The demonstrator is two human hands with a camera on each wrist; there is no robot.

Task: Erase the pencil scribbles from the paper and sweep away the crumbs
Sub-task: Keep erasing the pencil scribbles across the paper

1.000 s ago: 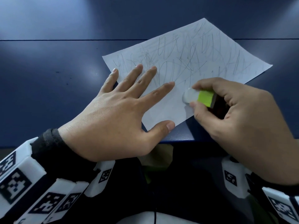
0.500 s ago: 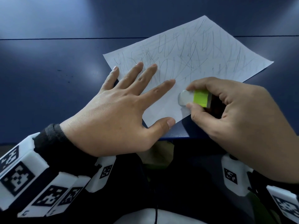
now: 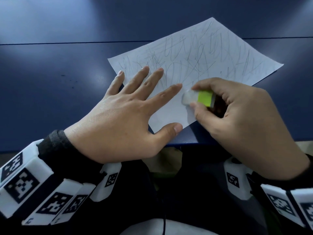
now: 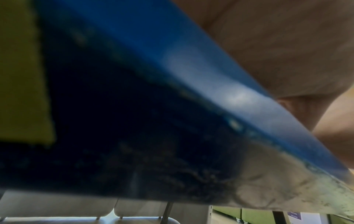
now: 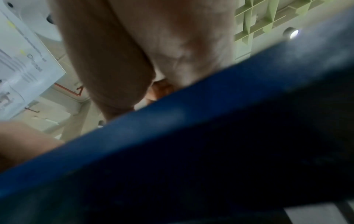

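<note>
A white sheet of paper (image 3: 211, 53) covered in grey pencil scribbles lies slanted on the dark blue table (image 3: 50, 73). Its near corner is bare of marks. My left hand (image 3: 128, 106) lies flat on the sheet's left part with fingers spread, pressing it down. My right hand (image 3: 237, 119) pinches a white eraser (image 3: 190, 97) with a yellow-green sleeve between thumb and forefinger; its white tip touches the paper just right of my left forefinger. The wrist views show only the table edge (image 4: 210, 84), blurred, and parts of my palms (image 5: 153, 45).
The table's front edge (image 3: 183, 143) runs just below both hands, with my dark lap beneath it. A seam (image 3: 67, 42) crosses the table behind the paper. Tag-marked wrist mounts (image 3: 25, 180) hang off the near edge.
My right hand has slid the eraser leftward across the lower part of the sheet, closer to my left forefinger. The left hand has stayed flat on the paper.
</note>
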